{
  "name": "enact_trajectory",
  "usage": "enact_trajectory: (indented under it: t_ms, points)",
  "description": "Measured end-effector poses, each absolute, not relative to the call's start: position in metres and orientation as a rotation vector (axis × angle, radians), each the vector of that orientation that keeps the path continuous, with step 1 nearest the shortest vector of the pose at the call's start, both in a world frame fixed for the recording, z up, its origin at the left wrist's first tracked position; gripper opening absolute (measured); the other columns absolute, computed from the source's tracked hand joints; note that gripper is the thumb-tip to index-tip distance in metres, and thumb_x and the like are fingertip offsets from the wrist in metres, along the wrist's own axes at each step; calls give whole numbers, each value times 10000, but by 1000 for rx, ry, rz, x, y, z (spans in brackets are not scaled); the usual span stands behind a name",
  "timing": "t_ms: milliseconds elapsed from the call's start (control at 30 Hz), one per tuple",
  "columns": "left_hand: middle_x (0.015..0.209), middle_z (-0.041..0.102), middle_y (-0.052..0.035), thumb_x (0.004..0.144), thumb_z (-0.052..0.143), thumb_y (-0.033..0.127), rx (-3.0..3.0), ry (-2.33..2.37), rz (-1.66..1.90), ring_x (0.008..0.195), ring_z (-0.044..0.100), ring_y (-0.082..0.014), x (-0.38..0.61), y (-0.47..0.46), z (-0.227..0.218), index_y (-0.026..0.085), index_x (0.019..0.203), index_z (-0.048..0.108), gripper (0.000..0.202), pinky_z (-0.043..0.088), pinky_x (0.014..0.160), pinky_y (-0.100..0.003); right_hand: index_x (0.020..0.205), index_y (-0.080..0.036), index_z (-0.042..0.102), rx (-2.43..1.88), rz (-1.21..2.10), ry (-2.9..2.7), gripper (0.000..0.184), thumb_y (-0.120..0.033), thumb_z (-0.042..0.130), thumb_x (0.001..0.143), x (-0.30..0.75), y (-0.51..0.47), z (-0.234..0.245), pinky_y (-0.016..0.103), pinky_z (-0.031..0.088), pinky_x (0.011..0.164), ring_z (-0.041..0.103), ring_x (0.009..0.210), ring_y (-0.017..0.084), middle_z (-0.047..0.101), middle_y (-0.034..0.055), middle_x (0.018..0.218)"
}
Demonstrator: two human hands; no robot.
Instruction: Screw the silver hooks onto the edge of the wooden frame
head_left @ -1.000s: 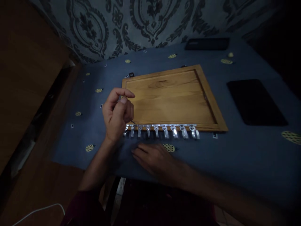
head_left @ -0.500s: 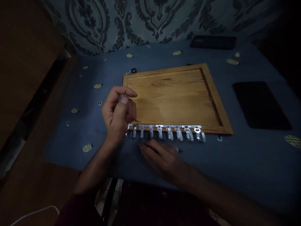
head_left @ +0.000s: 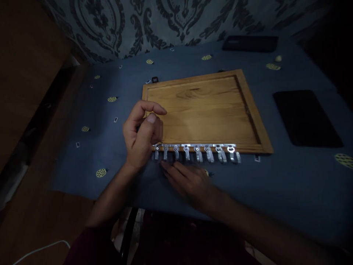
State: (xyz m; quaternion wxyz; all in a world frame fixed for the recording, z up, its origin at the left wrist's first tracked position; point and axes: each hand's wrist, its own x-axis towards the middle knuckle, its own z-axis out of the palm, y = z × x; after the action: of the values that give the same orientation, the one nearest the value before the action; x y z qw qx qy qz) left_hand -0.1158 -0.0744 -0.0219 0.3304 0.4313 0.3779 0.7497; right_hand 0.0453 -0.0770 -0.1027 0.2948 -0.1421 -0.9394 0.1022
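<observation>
A wooden board (head_left: 204, 110) with a raised frame lies on a blue cloth (head_left: 275, 184). Along its near edge runs a row of several metal hooks (head_left: 197, 151). My left hand (head_left: 142, 136) hovers at the left end of that row, fingers curled with thumb against forefinger, pinching a thin dark tool whose tip shows by the first hook. My right hand (head_left: 187, 180) lies flat on the cloth just below the hooks, fingers stretched toward the left ones.
A dark flat rectangle (head_left: 306, 117) lies right of the board, another dark object (head_left: 249, 43) at the back by the patterned wall. Small black bits and yellow spots dot the cloth. A white cable (head_left: 41, 248) lies on the wooden floor at the lower left.
My right hand has slid up toward the hooks. My left hand has shifted slightly right over the row's left end. The view has tilted a little.
</observation>
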Motion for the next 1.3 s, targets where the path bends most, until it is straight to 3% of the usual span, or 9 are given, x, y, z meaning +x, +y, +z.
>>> enact_trajectory:
  t_ms: [200,1300]
  points:
    - [425,303,95,888,628,300,1122,1066,1925,347,237,-54,-115,-75,-22,183,836,630,128,235,362,-208,1164,-131,642,-373,238,-2510,255,-187,450,1004,45,-75,-105,285,413,465,581,552,125,684,24,768]
    - [430,298,86,901,585,225,1164,1012,1848,344,215,-67,-107,-82,-14,202,861,669,96,213,366,-227,1114,-107,661,-347,335,-2472,230,-139,482,973,46,-76,-101,295,418,506,635,627,154,711,55,834]
